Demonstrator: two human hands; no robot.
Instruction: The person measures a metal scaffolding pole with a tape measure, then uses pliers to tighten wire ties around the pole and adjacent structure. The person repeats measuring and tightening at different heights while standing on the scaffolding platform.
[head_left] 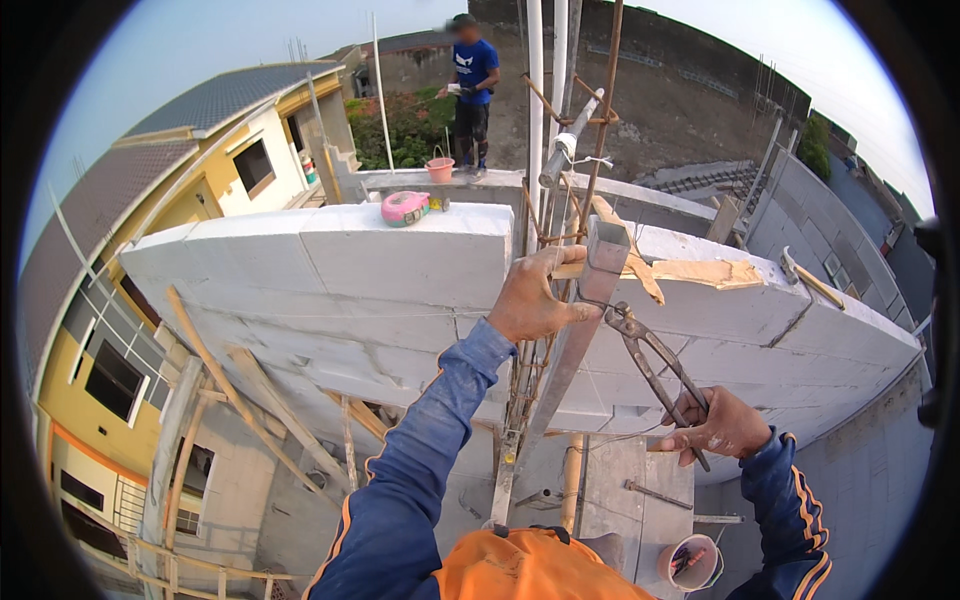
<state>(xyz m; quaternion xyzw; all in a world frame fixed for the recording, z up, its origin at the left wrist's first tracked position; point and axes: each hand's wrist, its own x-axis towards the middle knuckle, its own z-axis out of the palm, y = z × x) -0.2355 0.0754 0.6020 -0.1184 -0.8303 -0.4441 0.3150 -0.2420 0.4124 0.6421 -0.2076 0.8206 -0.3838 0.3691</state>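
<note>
Pincers (pixel 650 352) are in my right hand (pixel 722 424), its fingers wrapped round their handles. Their jaws sit at thin tie wire (pixel 594 303) that crosses the face of an upright metal channel (pixel 575 375). My left hand (pixel 538 298) grips the channel's left side near the top, thumb toward the wire and fingers reaching behind. A wooden strip (pixel 570 270) lies by those fingers. Behind the channel, rusty rebar (pixel 527 385) rises through a gap in the pale block wall (pixel 400 255). Whether the jaws are closed on the wire, I cannot tell.
On the wall top lie a pink tape measure (pixel 405 208), torn brown paper-like scraps (pixel 708 273) and a hammer (pixel 815 280). Below me, a bucket (pixel 690 562) with tools stands near planks (pixel 625 485). Another person (pixel 473 85) stands beyond the wall beside a pink bucket (pixel 440 169).
</note>
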